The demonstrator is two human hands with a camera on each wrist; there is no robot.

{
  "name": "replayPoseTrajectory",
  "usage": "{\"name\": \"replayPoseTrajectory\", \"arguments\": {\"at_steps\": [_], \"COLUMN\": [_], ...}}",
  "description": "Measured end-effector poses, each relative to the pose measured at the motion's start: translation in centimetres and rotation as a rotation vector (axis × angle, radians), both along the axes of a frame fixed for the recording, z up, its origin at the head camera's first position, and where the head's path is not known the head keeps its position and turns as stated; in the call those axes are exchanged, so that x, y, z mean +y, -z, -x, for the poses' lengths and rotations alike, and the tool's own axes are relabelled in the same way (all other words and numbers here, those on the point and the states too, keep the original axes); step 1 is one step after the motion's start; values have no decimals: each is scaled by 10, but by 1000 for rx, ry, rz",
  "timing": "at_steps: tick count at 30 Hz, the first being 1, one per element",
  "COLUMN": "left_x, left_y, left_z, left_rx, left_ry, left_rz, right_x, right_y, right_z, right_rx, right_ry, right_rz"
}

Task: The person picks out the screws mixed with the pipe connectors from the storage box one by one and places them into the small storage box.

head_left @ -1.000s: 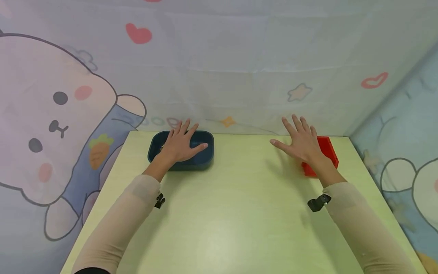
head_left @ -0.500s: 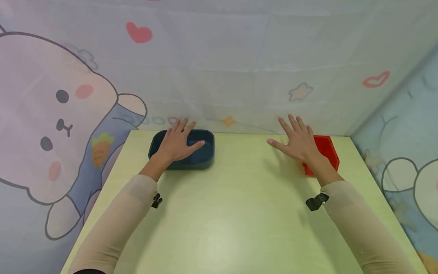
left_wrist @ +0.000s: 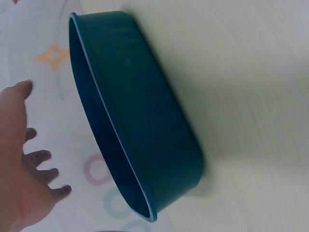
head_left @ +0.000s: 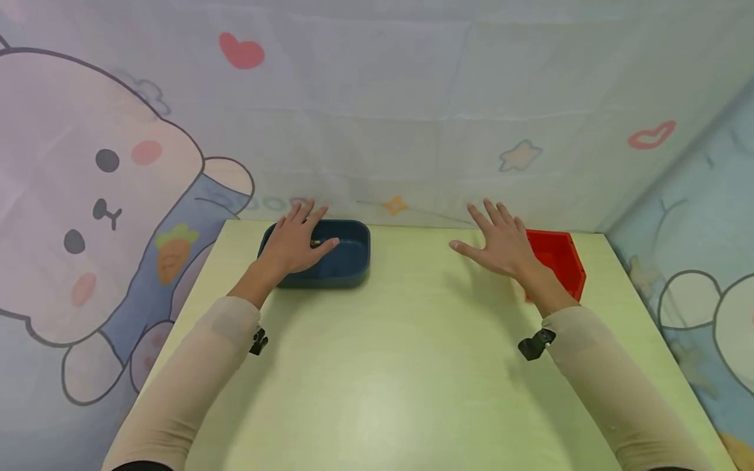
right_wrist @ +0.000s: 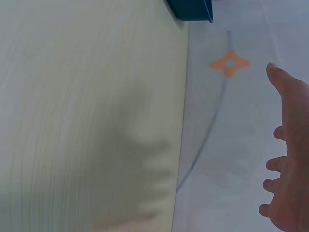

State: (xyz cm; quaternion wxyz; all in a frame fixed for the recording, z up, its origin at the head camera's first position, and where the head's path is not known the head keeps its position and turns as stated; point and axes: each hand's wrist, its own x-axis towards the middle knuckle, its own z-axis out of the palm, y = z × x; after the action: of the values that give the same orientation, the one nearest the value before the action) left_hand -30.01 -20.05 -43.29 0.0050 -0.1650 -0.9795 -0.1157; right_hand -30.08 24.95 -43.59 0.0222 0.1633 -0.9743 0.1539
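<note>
The dark blue bin (head_left: 326,284), left of centre in the frame, is plain, its wall appearing teal in the left wrist view. The container (head_left: 556,255) at right is bright red. The tabletop (head_left: 377,366) is pale yellow-green, with faint grain streaks in the right wrist view. The sleeves (head_left: 182,379) at lower left and lower right are plain beige. The backdrop (head_left: 365,72) is pale lilac-grey, printed at left with a pink-cheeked white bear (head_left: 47,137) in a blue garment (head_left: 150,281) with an orange, green-topped carrot (head_left: 173,255); at upper left, a solid pink-red heart (head_left: 241,52); at right, a pink heart outline (head_left: 637,141) and a grey-edged peach star (head_left: 521,156); at centre, an orange four-pointed star (head_left: 389,206).
</note>
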Motion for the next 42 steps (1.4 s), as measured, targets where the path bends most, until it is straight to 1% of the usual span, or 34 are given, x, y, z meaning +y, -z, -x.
{"name": "replayPoseTrajectory", "arguments": {"at_steps": [2, 6, 8, 11, 18, 24, 29, 33, 38, 42], "left_x": [-3, -11, -15, -20, -34, -47, -61, -71, -79, -84], "left_y": [0, 0, 0, 2, 9, 17, 22, 25, 35, 42], "left_z": [1, 6, 8, 10, 10, 8, 9, 6, 0, -2], "left_rx": [24, 68, 82, 84, 44, -16, -21, -16, -40, -57], "left_ry": [12, 35, 35, 22, -41, -95, -105, -115, -139, -175], "left_rz": [-21, -45, -56, -84, -158, -177, -228, -280, -325, -349], "right_x": [-2, -7, -10, -15, -31, -48, -63, -76, -91, -103], "right_y": [0, -1, -1, 0, 5, 9, 15, 20, 29, 38], "right_z": [1, 2, 3, 2, 1, 0, 0, -2, -4, -4], "right_rx": [-1, -5, -11, -22, -20, -53, -82, -101, -125, -140], "right_ry": [-4, -10, -14, -22, -41, -61, -60, -56, -56, -63], "right_rz": [3, 46, 73, 99, 147, 204, 262, 300, 329, 358]}}
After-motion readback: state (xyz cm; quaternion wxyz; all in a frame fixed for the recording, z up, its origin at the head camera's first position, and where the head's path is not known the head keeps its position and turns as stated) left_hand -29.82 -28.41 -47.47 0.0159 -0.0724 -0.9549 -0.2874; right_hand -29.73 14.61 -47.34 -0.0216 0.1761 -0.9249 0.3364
